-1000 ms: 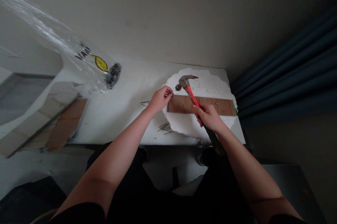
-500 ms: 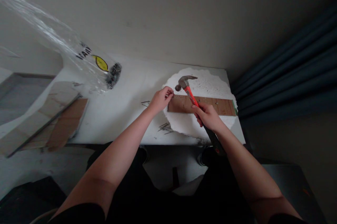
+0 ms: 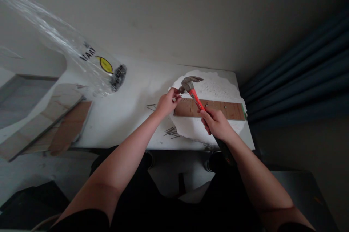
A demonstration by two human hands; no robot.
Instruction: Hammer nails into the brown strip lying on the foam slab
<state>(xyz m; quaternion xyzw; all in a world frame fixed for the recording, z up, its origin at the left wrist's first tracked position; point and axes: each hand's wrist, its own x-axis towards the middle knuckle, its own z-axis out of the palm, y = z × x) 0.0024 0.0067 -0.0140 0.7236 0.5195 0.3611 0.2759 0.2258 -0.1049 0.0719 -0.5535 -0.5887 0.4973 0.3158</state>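
In my right hand [image 3: 215, 120] is a claw hammer [image 3: 195, 98] with an orange and black handle, its striking face over the fingers of my left hand. My left hand [image 3: 168, 102] is closed in a pinch at the left end of a brown wooden board [image 3: 195, 109]; whatever it pinches is too small or hidden to make out. The board lies flat on a rough-edged white slab [image 3: 212, 83], with small heads or studs showing on its surface. Several loose nails [image 3: 171, 132] lie beside the slab, and a few more thin nails [image 3: 151, 107] rest left of my left wrist.
A clear plastic bag [image 3: 100, 72] with dark contents near its end stands at the table's left. Wooden planks [image 3: 68, 126] jut over the left front edge of the white table [image 3: 131, 116]. A wall rises behind, and a dark curtain [image 3: 297, 68] hangs at right.
The hammer head has moved slightly left and down, closer to my left fingers. My left hand stays at the board's left end, still pinched.
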